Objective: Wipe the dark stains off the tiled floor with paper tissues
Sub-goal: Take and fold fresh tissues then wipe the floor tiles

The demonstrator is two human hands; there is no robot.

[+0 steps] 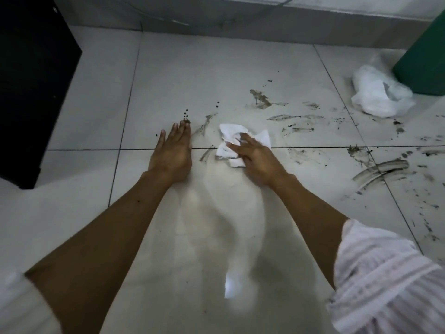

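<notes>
On the pale tiled floor (216,68), near the middle of the view, the right hand (252,157) presses a crumpled white paper tissue (231,143) down across a grout line, its fingers straight and slightly spread over the wad. Just left of it, apart from the tissue, the left hand (172,150) lies palm-down with fingers extended and held close together, fingertips at a small dark spot. Dark stains (380,169), smears and specks, run from the tissue rightward; beyond them lie a crumpled white plastic bag (380,95) touching a green bin (426,59), and a black cabinet (29,88) stands far left.
</notes>
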